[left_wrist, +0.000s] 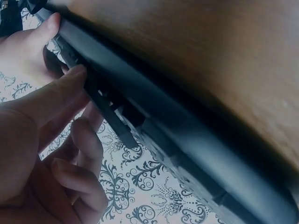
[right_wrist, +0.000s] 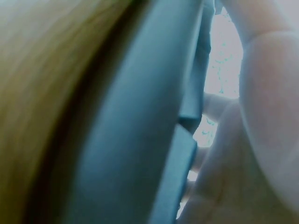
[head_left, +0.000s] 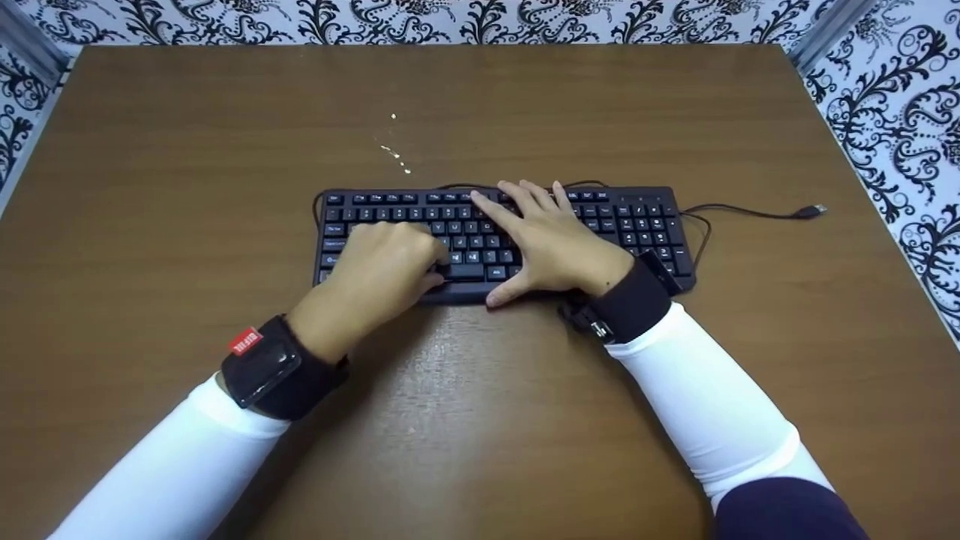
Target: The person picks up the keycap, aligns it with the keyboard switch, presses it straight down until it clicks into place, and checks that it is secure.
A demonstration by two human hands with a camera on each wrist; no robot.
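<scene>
A black keyboard (head_left: 450,297) lies on the wooden table. My left hand (head_left: 394,255) is bent over its lower left half, with the thumb at the space bar (head_left: 463,272). In the left wrist view, the left thumb and fingers pinch the long space bar (left_wrist: 112,116), which sits tilted with its near end raised off the keyboard. The other left fingers are curled below. My right hand (head_left: 551,244) rests spread across the right middle of the keyboard, its thumb at the front edge. Only blurred keyboard edge and palm show in the right wrist view.
A black cable with a USB plug (head_left: 810,212) runs out to the keyboard's right, and part of it loops behind. Small pale specks (head_left: 396,155) lie on the table (head_left: 225,135) beyond the keyboard. Patterned wallpaper (head_left: 480,22) borders the table's far edge.
</scene>
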